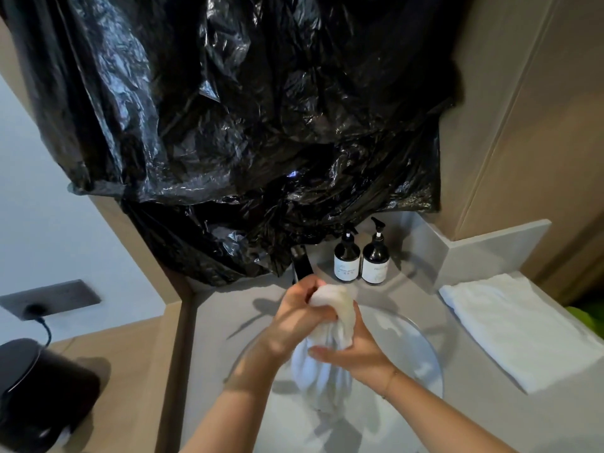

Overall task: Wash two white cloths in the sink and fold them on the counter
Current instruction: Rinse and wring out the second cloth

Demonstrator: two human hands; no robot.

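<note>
The wrung cloth (330, 341) and the folded cloth (519, 328) are white, the basin (421, 348) white, the counter (222, 325) pale grey, the plastic sheet (228, 109) glossy black, and the two bottles (361, 256) dark with white labels.

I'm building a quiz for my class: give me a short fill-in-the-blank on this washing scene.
1. Both hands, left and right, grip a white ____ over the sink.
2. Behind the sink stand ____ dark pump bottles.
3. A second white cloth lies folded on the ____, to the sink's right.
4. The wall above the faucet is covered by ____ plastic sheeting.

Missing words: cloth; two; counter; black
</note>
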